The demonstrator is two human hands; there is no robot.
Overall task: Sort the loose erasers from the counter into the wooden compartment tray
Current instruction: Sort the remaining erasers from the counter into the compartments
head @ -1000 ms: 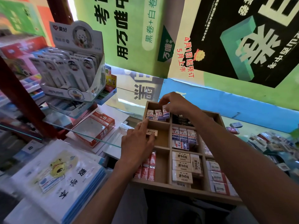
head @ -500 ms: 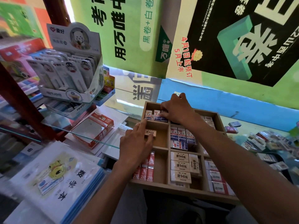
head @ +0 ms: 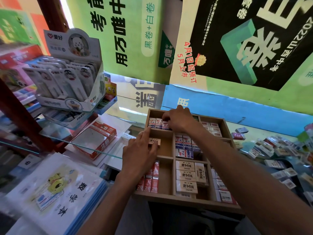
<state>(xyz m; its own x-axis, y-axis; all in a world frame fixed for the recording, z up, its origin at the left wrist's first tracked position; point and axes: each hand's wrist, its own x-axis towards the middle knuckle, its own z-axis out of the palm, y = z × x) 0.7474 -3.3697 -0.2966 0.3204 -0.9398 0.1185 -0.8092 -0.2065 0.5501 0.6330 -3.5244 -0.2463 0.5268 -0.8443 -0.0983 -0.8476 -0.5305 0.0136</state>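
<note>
Your left hand (head: 140, 155) rests on the left wall of the wooden compartment tray (head: 169, 197), its fingers curled round a small tan eraser (head: 154, 141) that it holds in the middle-left compartment, thumb up against the divider. Your right hand (head: 177, 120) reaches across to the far-left compartment, fingers bent down onto the rightmost of three blue-and-white erasers (head: 158, 123) standing upright in a row there; it pinches that eraser at its top. In the centre column, more blue-and-white erasers (head: 183, 143) stand in the middle compartment, and cream boxed erasers (head: 186, 177) marked ERASER are stacked in the near one. Red 2B erasers (head: 151, 181) stand in the near-left compartment, partly behind your left wrist. The right column holds pale erasers (head: 212, 128) at the far end and red-and-white ones (head: 223, 194) near you. The loose erasers (head: 277, 150) lie scattered on the desk (head: 254, 134) to the right of the tray, well apart from both hands. On the left are a stack of exercise books (head: 55, 189) and a display box of pens (head: 71, 78).
</note>
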